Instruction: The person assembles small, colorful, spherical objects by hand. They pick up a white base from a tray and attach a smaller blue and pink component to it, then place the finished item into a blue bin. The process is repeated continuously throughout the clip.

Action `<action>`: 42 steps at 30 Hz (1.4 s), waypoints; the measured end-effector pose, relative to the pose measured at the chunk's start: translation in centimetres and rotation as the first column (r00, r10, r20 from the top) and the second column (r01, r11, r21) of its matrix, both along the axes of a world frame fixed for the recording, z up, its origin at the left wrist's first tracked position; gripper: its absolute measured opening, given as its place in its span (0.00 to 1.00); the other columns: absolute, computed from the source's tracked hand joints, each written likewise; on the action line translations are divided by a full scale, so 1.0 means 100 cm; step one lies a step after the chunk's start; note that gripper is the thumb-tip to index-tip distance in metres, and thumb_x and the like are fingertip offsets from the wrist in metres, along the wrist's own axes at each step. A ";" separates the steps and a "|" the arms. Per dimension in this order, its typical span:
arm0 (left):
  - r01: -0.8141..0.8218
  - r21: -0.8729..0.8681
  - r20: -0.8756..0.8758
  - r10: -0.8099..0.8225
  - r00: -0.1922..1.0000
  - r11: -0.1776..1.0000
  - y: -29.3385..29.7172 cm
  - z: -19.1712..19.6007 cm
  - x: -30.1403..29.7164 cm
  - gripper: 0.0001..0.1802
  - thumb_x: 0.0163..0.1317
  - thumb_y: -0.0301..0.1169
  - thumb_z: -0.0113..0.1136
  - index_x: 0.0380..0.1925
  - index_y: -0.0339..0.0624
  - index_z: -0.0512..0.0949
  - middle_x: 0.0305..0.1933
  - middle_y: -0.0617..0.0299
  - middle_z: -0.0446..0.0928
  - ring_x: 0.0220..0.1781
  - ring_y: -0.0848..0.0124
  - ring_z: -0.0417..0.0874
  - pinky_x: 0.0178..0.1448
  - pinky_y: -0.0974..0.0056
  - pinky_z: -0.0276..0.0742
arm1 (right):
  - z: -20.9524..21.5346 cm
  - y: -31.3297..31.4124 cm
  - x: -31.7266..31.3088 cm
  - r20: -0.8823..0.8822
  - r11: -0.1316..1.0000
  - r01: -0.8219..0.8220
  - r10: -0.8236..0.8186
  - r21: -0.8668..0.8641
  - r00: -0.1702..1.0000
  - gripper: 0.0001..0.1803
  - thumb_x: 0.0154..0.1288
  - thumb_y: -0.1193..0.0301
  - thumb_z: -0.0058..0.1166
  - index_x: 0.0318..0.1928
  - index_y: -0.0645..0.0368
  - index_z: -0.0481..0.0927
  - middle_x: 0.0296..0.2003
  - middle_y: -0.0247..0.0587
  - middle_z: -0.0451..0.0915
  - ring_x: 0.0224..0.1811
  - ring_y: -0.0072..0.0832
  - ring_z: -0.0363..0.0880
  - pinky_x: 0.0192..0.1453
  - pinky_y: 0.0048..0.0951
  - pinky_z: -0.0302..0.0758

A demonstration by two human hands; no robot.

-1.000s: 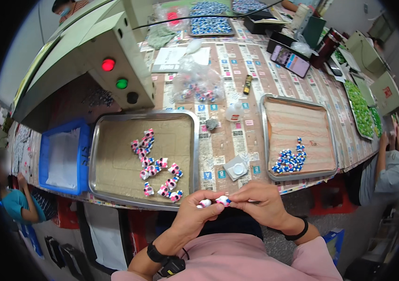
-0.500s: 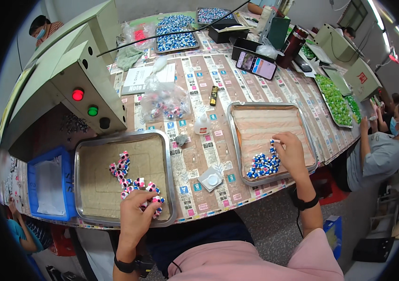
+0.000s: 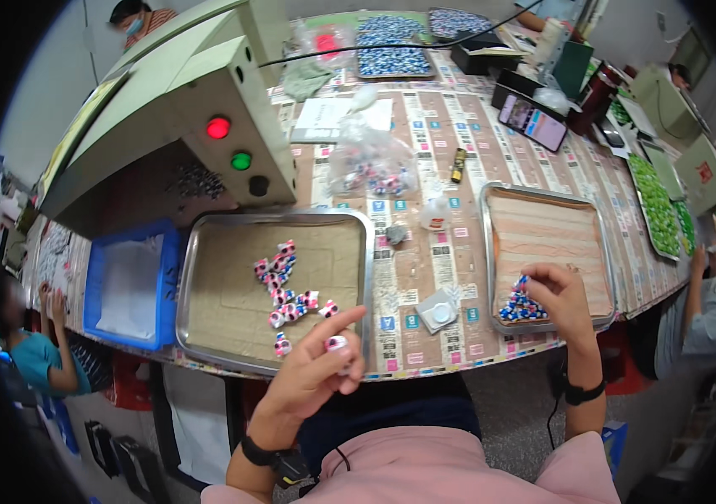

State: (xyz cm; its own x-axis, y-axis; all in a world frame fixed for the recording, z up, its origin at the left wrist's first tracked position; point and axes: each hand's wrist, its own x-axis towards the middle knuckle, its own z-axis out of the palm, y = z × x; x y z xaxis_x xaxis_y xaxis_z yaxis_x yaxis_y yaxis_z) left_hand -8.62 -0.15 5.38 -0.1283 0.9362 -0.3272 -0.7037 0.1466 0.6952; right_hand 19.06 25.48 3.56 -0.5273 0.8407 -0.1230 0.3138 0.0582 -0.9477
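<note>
My left hand is over the near right corner of the left metal tray. Its thumb and fingers hold a small pink-and-white piece with a dark dot, while the index finger points out to the right. Loose pink, white and blue pieces of the same look lie scattered on that tray's brown lining. Over the right metal tray, with its striped lining, my right hand pinches a small blue-and-white piece at its fingertips. Below those fingers sits a heap of blue-and-white pieces.
A machine housing with red and green lights and a blue bin stand at left. Between the trays are a white square with a round cap and a small bottle. Beyond lie a bag of pieces and a phone.
The whole view has shifted, so the table appears farther right. My left hand has drawn away from the pink-and-white pile with one piece. My right hand stays by the blue-and-white heap.
</note>
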 end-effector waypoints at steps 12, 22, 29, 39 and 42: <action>0.012 -0.087 0.444 0.028 0.895 0.996 0.001 -0.016 0.031 0.25 0.69 0.28 0.48 0.65 0.35 0.62 0.56 0.48 0.72 0.40 0.72 0.74 0.39 0.69 0.72 | 0.002 -0.070 -0.047 -0.047 0.974 -0.215 0.219 0.071 0.975 0.09 0.58 0.81 0.60 0.41 0.66 0.83 0.36 0.37 0.80 0.38 0.19 0.80 0.41 0.17 0.76; -0.015 -0.029 0.279 0.023 0.960 0.999 -0.010 -0.022 0.040 0.17 0.68 0.28 0.53 0.55 0.35 0.70 0.49 0.52 0.77 0.43 0.71 0.79 0.42 0.70 0.79 | 0.009 -0.071 -0.067 0.166 0.912 -0.243 0.197 0.332 0.966 0.08 0.55 0.79 0.62 0.38 0.61 0.84 0.35 0.38 0.81 0.34 0.23 0.81 0.34 0.21 0.75; 0.019 -0.038 0.390 -0.002 0.921 0.999 -0.012 -0.028 0.041 0.21 0.69 0.28 0.52 0.61 0.35 0.67 0.51 0.54 0.76 0.46 0.71 0.80 0.45 0.70 0.80 | -0.004 -0.071 -0.078 0.231 0.797 -0.329 0.242 0.507 0.942 0.08 0.52 0.80 0.61 0.35 0.61 0.82 0.32 0.43 0.82 0.35 0.37 0.79 0.41 0.33 0.75; 0.003 -0.026 0.420 0.009 0.907 1.000 -0.009 -0.039 0.052 0.21 0.68 0.27 0.54 0.61 0.38 0.68 0.46 0.58 0.76 0.45 0.73 0.79 0.46 0.70 0.78 | -0.003 -0.078 -0.079 0.232 0.776 -0.323 0.232 0.541 0.945 0.08 0.51 0.80 0.61 0.35 0.62 0.82 0.33 0.44 0.81 0.35 0.37 0.79 0.41 0.33 0.75; -0.003 -0.044 0.392 0.020 0.920 0.999 -0.005 -0.038 0.055 0.19 0.68 0.26 0.54 0.58 0.38 0.70 0.47 0.60 0.77 0.47 0.74 0.80 0.46 0.72 0.79 | 0.009 -0.090 -0.077 0.148 0.852 -0.293 0.253 0.433 0.956 0.09 0.53 0.80 0.61 0.37 0.62 0.83 0.34 0.42 0.81 0.35 0.32 0.79 0.39 0.30 0.75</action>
